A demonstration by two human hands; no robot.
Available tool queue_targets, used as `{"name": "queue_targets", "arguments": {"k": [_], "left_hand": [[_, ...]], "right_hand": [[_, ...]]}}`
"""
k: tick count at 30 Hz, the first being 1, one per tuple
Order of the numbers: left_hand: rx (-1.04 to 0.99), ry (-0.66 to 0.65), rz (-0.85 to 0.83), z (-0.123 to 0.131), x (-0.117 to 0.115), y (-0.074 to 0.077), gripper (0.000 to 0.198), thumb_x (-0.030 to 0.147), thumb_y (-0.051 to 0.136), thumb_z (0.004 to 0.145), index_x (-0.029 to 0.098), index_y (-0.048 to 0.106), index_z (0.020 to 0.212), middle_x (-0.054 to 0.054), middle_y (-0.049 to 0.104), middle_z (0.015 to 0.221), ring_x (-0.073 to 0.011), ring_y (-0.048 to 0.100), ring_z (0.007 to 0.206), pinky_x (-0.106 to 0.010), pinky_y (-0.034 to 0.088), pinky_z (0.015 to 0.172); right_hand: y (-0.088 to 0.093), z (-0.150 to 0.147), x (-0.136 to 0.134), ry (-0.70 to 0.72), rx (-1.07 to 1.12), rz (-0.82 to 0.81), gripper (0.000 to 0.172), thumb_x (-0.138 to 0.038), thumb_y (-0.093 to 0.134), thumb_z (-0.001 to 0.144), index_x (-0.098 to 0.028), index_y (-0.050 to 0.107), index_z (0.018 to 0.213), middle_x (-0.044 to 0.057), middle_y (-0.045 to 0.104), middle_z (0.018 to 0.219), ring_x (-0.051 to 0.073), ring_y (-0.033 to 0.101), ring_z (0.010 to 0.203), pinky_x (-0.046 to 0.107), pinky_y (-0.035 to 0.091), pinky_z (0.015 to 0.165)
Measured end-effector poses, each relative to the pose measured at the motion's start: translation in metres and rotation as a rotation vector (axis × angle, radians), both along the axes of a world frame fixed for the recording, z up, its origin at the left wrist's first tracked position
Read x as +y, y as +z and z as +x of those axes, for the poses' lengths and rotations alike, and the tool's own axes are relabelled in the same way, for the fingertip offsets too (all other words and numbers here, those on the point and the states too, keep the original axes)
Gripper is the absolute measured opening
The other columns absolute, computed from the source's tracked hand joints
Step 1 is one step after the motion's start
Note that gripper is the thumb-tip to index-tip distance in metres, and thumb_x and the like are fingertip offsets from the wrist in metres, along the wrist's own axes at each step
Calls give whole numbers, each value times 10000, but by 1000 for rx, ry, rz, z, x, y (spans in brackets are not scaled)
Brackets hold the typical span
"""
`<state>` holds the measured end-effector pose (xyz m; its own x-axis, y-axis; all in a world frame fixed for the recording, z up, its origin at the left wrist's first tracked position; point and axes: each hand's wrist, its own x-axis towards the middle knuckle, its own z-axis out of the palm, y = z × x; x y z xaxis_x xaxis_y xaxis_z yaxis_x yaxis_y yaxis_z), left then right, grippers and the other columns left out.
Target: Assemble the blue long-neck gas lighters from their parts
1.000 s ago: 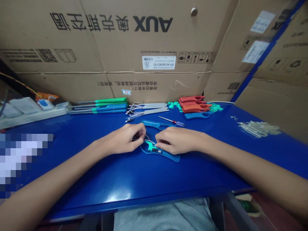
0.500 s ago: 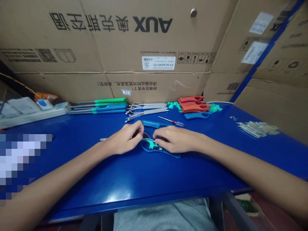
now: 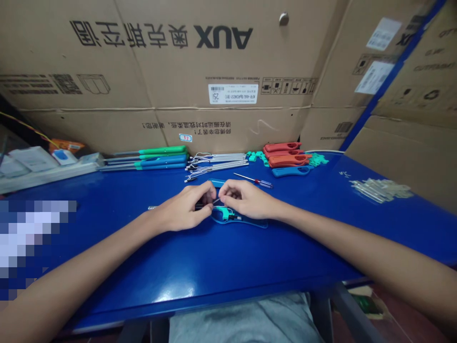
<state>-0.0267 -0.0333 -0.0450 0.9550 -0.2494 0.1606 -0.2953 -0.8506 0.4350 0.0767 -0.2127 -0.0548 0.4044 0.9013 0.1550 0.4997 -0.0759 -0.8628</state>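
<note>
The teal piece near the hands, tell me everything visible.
The teal piece is bright, irregular and plastic-looking. It appears to lie in the nearer blue shell, close to the left hand and right hand. A black part with a silvery end sits at its right. Whether a finger touches it is unclear.

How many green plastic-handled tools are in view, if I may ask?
2: the rear green plastic-handled tool and a second green tool in front, both at the back left of the glossy blue table. Others may be hidden.
</note>
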Motion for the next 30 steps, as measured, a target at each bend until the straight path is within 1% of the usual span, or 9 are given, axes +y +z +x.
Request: {"name": "queue_targets", "arguments": {"k": [2,5,8,10,13,15,22,26,30], "left_hand": [[-21,-26,70,-1,-2,3,196,310,515,810,189,520,965,5,587,822,-140,531,729,-275,415,690],[-64,-45,208,-2,-4,8,245,386,584,767,188,602,912,-25,628,883,-193,557,844,-349,403,826],[-48,-62,257,-2,-3,13,278,430,620,750,197,651,899,-37,642,900,-214,569,873,-371,399,857],[-21,-65,247,-2,-2,14,312,444,642,742,200,661,936,-43,645,931,-214,577,883,-356,413,845],[14,-57,223,-1,-1,14,310,428,641,761,195,666,965,-48,651,955,-204,588,880,-322,437,797],[13,-47,216,-1,-1,14,291,420,633,778,187,669,950,-47,654,928,-194,593,851,-306,445,763],[-30,-65,173,0,-4,12,300,447,629,798,178,654,929,-33,656,888,-168,590,795,-273,446,714],[-34,-110,97,0,-3,10,317,471,592,847,197,654,992,-36,646,930,-168,587,863,-273,450,768],[-17,-105,69,0,-4,8,269,432,594,858,195,668,961,-45,649,945,-174,589,886,-279,457,786]], "right_hand": [[-1,1,-3,-1,-82,16,68,-178,538,847,-132,568,887,-17,554,703,91,487,625,220,383,588],[-2,1,-8,18,-222,20,94,-157,525,845,-132,609,881,-11,579,694,89,500,624,223,390,612],[0,-2,-14,49,-322,34,111,-180,542,847,-126,626,897,16,622,749,99,535,658,231,414,648],[3,-4,-17,64,-391,24,159,-250,603,832,-122,634,921,39,636,810,118,554,718,245,432,689],[7,-4,-21,84,-522,-38,356,-399,700,771,-120,643,984,61,623,885,154,553,800,278,439,744],[8,-2,-22,99,-587,-72,429,-443,720,752,-122,640,1026,75,613,931,172,550,843,295,439,768],[5,3,-22,110,-565,-72,351,-400,723,771,-132,638,981,74,607,945,166,549,831,293,439,767],[4,3,-22,112,-564,-65,338,-395,726,771,-135,636,967,67,601,922,164,546,821,286,430,758],[6,3,-22,117,-563,-77,347,-409,727,769,-129,640,955,66,598,920,161,546,819,280,425,751]]}}
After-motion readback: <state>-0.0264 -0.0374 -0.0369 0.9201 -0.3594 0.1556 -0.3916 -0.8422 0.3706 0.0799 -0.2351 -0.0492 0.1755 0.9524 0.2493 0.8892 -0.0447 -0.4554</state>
